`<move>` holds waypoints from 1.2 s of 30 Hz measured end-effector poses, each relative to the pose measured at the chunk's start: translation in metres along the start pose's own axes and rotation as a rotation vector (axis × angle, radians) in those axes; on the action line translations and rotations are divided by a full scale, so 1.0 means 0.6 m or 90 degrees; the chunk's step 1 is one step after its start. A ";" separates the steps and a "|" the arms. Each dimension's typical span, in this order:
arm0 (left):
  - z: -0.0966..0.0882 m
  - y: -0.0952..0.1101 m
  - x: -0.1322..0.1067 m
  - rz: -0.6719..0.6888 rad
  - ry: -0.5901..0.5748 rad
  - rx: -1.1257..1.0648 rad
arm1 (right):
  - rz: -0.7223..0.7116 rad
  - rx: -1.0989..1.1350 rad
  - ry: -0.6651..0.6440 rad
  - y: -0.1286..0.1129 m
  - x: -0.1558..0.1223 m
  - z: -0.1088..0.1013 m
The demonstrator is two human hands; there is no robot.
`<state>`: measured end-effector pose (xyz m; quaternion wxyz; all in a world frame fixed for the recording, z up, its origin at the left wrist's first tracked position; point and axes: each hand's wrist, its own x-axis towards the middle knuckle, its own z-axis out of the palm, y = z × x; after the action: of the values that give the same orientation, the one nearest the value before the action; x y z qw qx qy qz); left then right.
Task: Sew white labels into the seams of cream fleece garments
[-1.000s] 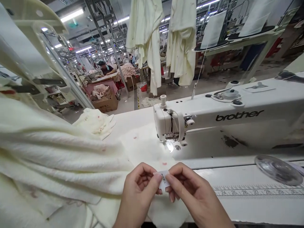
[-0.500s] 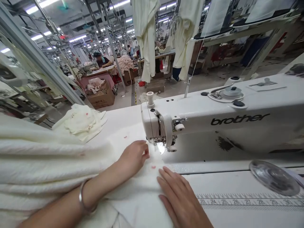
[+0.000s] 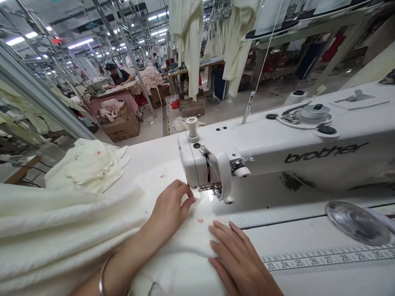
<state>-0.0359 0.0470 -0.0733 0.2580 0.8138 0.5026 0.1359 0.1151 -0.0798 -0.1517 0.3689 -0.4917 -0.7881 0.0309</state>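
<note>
My left hand (image 3: 171, 207) rests on cream fabric (image 3: 61, 230) with its fingertips right at the needle area of the white Brother sewing machine (image 3: 277, 152). The fingers are bent and pressed together on the cloth under the presser foot (image 3: 212, 192). Whether the small label seen earlier is beneath them is hidden. My right hand (image 3: 237, 257) lies flat, fingers stretched out, on the same fabric in front of the needle. A silver bangle (image 3: 101, 277) circles my left wrist.
A folded heap of cream garments (image 3: 89, 162) lies at the table's far left. A printed ruler (image 3: 327, 259) runs along the table top, with a clear round disc (image 3: 356, 222) above it. Cream garments hang overhead; another worker (image 3: 115, 76) sits at a distant table.
One second ago both hands pinched a small white label near the front edge. They then went forward onto the fabric at the needle. Since half a second ago they barely shifted.
</note>
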 end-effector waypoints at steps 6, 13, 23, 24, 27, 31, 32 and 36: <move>0.028 0.032 -0.014 -0.280 -0.130 -0.322 | 0.136 -0.043 0.093 0.017 0.012 0.008; 0.071 0.010 -0.013 -0.259 -0.055 -0.262 | 0.076 -0.131 0.090 0.021 0.017 0.007; 0.074 0.012 -0.020 -0.234 -0.031 -0.191 | 0.082 -0.135 0.063 0.018 0.020 0.006; 0.074 0.011 -0.020 -0.234 -0.032 -0.191 | 0.081 -0.136 0.063 0.018 0.020 0.006; 0.074 0.011 -0.020 -0.232 -0.032 -0.188 | 0.081 -0.132 0.064 0.018 0.020 0.005; 0.072 0.010 -0.021 -0.233 -0.036 -0.185 | 0.086 -0.131 0.062 0.018 0.018 0.005; 0.072 0.010 -0.021 -0.233 -0.037 -0.187 | 0.085 -0.133 0.062 0.018 0.018 0.005; 0.073 0.008 -0.020 -0.230 -0.038 -0.192 | 0.086 -0.139 0.063 0.018 0.017 0.004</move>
<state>-0.0169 0.0221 -0.1066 0.4116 0.6664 0.6065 0.1367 0.1191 -0.0650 -0.1523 0.3490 -0.5818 -0.7326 -0.0547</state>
